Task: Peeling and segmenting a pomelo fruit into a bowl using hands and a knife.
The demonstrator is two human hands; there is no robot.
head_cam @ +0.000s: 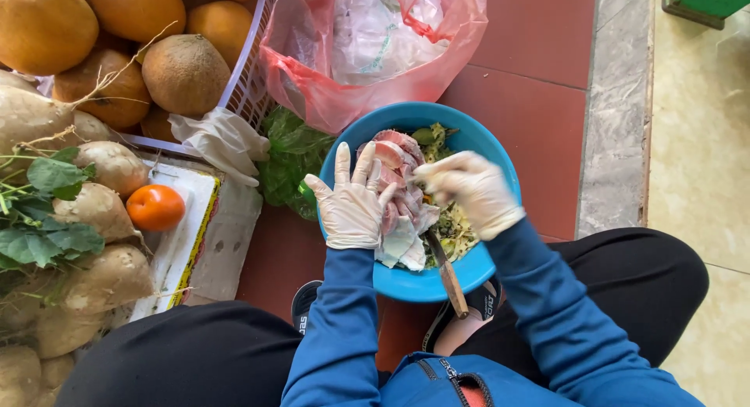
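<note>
While a pink plastic bag (pixel 367 51) of crumpled wrappers sits just behind the blue bowl (pixel 484 153), a white carton with a yellow edge stripe (pixel 191 227) lies left, bearing a tomato (pixel 155 207) and tubers (pixel 101 278). Over the bowl, the gloved left hand (pixel 351 204) rests with fingers spread on pink meat slices (pixel 398 165); the gloved right hand (pixel 473 192) pinches them, fingertips together. A wooden-handled knife (pixel 449 274) leans on the rim.

The blue bowl (pixel 469 278) sits on the red tile floor between my knees, round and nearly full. Inside it, pink-and-white slabs of raw meat (pixel 398 169) lie heaped across the middle — my gloved hands rest on them. Shredded yellow-green vegetable scraps (pixel 453 231) fill the bowl's right side, and a wooden-handled knife (pixel 447 270) leans over its near rim.
</note>
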